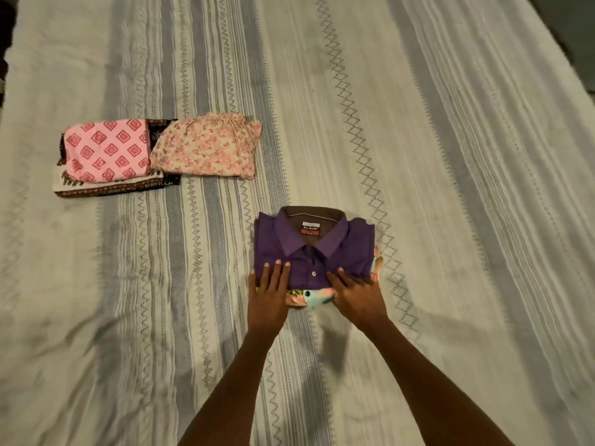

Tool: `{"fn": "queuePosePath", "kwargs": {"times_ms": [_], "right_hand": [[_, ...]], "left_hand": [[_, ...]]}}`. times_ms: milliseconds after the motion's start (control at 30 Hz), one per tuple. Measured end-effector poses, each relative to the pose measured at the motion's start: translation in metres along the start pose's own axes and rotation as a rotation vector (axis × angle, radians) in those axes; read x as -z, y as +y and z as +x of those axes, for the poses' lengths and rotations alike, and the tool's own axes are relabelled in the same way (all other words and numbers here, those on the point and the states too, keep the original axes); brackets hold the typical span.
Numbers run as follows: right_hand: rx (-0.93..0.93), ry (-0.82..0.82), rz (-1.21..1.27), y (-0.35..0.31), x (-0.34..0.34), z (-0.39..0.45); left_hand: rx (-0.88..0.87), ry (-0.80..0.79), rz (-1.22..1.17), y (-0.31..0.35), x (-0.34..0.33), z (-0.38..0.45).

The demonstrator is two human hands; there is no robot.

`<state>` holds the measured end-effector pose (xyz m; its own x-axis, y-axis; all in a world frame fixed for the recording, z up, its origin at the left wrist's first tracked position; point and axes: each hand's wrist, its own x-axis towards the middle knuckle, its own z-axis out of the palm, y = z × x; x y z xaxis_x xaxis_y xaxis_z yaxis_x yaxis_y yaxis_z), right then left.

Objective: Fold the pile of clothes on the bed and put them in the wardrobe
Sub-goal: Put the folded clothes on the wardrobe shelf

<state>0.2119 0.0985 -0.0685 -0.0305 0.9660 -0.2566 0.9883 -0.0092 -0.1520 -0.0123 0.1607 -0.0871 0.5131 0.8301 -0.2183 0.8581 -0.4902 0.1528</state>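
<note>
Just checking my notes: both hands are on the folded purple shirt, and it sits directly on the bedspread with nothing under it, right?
Not quite. Both hands, left and right, do rest on the folded purple shirt, but the head view shows a colourful printed garment under it, peeking out at the near edge.

Both bare forearms reach forward from the bottom edge and converge toward the middle, left arm nearly straight up the frame, right arm angled in from the lower right. Left hand (269,294) lies palm down, fingers straight and slightly spread, fingertips pointing away from the body; no grip visible. Right hand (357,292) also palm down, fingers extended and angled up-left, though its thumb seems tucked out of sight, so a pinch cannot be ruled out.
</note>
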Motion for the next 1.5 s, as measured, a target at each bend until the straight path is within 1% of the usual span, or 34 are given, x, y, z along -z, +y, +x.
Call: {"fn": "queuePosePath", "kwargs": {"times_ms": [167, 300, 400, 533, 600, 767, 933, 967, 1100, 1233, 1300, 1433, 1500], "right_hand": [[-0.092, -0.017, 0.037, -0.021, -0.012, -0.077], [-0.239, -0.042, 0.07, -0.034, -0.016, -0.131], [-0.249, -0.063, 0.071, -0.041, -0.012, -0.167], [-0.241, -0.014, 0.089, -0.048, 0.001, -0.218], [-0.234, 0.005, 0.098, -0.054, 0.011, -0.241], [-0.326, 0.001, 0.139, -0.083, 0.043, -0.311], [-0.486, 0.072, 0.114, -0.119, 0.07, -0.388], [-0.534, 0.103, 0.107, -0.127, 0.075, -0.407], [-0.711, 0.156, 0.113, -0.145, 0.095, -0.472], [-0.913, 0.314, 0.116, -0.151, 0.116, -0.548], [-1.026, 0.379, 0.09, -0.151, 0.124, -0.593], [-1.249, 0.447, 0.08, -0.15, 0.132, -0.678], [-1.377, 0.519, 0.042, -0.156, 0.133, -0.726]], "left_hand": [[-0.065, 0.058, 0.032, 0.012, 0.009, -0.057], [-0.103, -0.041, 0.006, 0.035, 0.025, -0.105], [-0.103, -0.085, -0.041, 0.052, 0.035, -0.143], [-0.108, -0.091, -0.052, 0.068, 0.053, -0.194], [-0.141, -0.075, -0.034, 0.071, 0.061, -0.213], [-0.291, -0.036, 0.016, 0.078, 0.091, -0.254], [-0.525, -0.014, 0.017, 0.092, 0.121, -0.283], [-0.589, -0.011, 0.015, 0.1, 0.128, -0.288], [-0.754, -0.012, 0.021, 0.141, 0.143, -0.297], [-0.967, -0.061, 0.029, 0.211, 0.154, -0.309], [-1.086, -0.052, 0.037, 0.259, 0.165, -0.322], [-1.292, 0.017, 0.079, 0.35, 0.18, -0.361], [-1.408, 0.033, 0.12, 0.398, 0.179, -0.388]]}}
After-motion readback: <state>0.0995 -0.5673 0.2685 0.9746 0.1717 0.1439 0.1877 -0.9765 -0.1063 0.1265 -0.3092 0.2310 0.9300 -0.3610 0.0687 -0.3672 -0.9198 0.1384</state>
